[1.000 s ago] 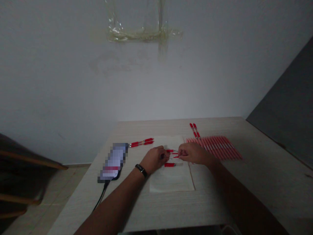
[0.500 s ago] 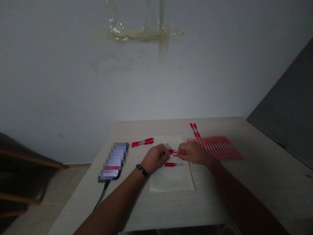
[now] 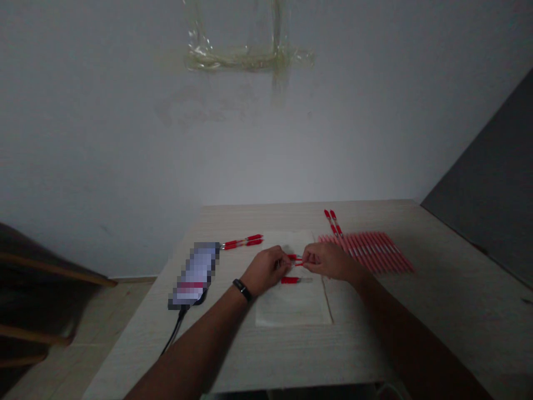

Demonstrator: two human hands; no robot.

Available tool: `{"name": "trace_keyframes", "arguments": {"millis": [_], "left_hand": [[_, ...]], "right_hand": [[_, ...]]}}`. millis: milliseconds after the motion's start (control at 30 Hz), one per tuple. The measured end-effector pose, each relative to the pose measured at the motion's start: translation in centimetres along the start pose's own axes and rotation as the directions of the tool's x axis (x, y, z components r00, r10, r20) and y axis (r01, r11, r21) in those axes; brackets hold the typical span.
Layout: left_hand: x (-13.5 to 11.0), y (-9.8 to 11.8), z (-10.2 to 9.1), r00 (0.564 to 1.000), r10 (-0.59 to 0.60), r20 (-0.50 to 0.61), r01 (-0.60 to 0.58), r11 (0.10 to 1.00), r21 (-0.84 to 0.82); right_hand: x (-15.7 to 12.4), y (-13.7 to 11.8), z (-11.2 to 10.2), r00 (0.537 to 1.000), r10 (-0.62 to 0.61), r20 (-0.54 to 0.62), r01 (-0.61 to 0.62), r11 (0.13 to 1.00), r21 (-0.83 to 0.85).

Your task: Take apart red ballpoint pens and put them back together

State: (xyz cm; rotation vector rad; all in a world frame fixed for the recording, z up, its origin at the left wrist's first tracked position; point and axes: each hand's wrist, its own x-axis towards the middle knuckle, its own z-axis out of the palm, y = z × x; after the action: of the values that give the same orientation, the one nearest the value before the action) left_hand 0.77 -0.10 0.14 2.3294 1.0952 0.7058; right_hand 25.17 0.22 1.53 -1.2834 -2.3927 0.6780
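No text, label or number can be read anywhere (the screen of the phone (image 3: 195,275) is blurred).

A light wooden table (image 3: 416,333) stands against a grey wall. A phone (image 3: 194,275) lies at its left edge, with a black cable (image 3: 172,333) running off the near side. A row of red pens (image 3: 370,250) lies at right, two more pens (image 3: 333,221) behind it. Yellowed tape (image 3: 250,55) clings to the wall.
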Motion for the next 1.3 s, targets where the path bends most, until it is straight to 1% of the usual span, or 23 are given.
{"name": "trace_keyframes", "arguments": {"millis": [167, 300, 433, 567, 767, 933, 1033, 1133, 1300], "left_hand": [[-0.1, 0.2, 0.1, 1.0, -0.022, 0.001, 0.022, 0.999, -0.032], [0.0, 0.2, 0.2, 1.0, -0.019, -0.009, 0.018, 0.997, -0.078], [0.0, -0.1, 0.2, 0.997, -0.053, -0.055, 0.047, 0.993, -0.109], [0.1, -0.5, 0.3, 0.993, -0.086, -0.084, 0.075, 0.989, -0.125], [0.1, -0.5, 0.3, 0.992, -0.079, -0.098, 0.068, 0.991, -0.116], [0.0, -0.2, 0.1, 0.993, -0.075, -0.087, 0.064, 0.991, -0.117], [0.0, -0.1, 0.1, 0.995, -0.08, -0.068, 0.071, 0.99, -0.119], [0.0, -0.2, 0.3, 0.994, -0.099, -0.035, 0.093, 0.986, -0.137], [-0.3, -0.2, 0.3, 0.995, -0.1, 0.023, 0.102, 0.986, -0.135]], "right_hand": [[-0.1, -0.5, 0.3, 0.999, -0.024, -0.027, 0.025, 0.999, 0.047], [0.1, -1.0, 1.2, 0.997, -0.055, -0.055, 0.063, 0.985, 0.158], [0.4, -1.1, 1.9, 0.993, -0.055, -0.103, 0.08, 0.963, 0.258], [0.5, -0.8, 2.1, 0.991, -0.059, -0.118, 0.093, 0.945, 0.314], [0.4, -0.7, 2.2, 0.991, -0.059, -0.119, 0.091, 0.955, 0.281], [0.4, -0.7, 2.3, 0.993, -0.063, -0.101, 0.086, 0.967, 0.238], [0.4, -0.8, 2.2, 0.993, -0.068, -0.094, 0.086, 0.977, 0.197], [0.4, -0.7, 1.9, 0.992, -0.08, -0.1, 0.091, 0.99, 0.111], [0.3, 0.0, 1.1, 0.99, -0.056, -0.13, 0.061, 0.998, 0.033]]}}
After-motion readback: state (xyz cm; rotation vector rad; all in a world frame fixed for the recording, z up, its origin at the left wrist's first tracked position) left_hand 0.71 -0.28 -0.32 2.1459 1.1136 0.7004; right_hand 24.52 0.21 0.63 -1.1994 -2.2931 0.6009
